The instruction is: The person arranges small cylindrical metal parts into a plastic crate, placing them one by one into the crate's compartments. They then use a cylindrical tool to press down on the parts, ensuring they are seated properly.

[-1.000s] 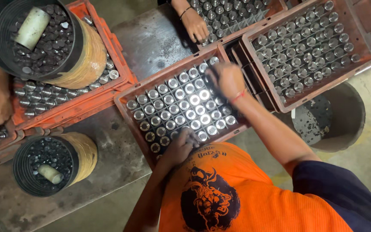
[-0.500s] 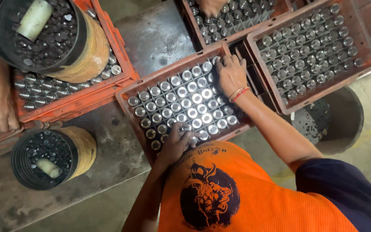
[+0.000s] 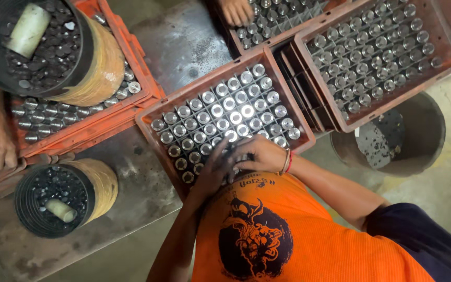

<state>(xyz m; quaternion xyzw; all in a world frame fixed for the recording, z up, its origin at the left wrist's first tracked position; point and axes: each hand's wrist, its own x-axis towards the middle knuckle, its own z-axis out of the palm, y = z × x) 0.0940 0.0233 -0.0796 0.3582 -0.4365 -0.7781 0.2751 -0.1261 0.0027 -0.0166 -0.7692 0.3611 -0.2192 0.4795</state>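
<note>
Hands meet at my crate's (image 3: 147,121) near edge: left hand (image 3: 216,166) and right hand (image 3: 257,153) curled, pinching cylinders (image 3: 225,116); crowded fingers could topple neighbours.

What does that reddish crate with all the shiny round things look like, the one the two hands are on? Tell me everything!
The reddish-brown crate looks like plastic, rectangular and open on top, lying at a slant on a grey metal table. A grid of dividers fills it, and nearly every cell holds one upright shiny metal cylinder, seen from above. The left hand and right hand rest together on its near edge, over the cylinders there. Other crates sit close on both sides.
</note>
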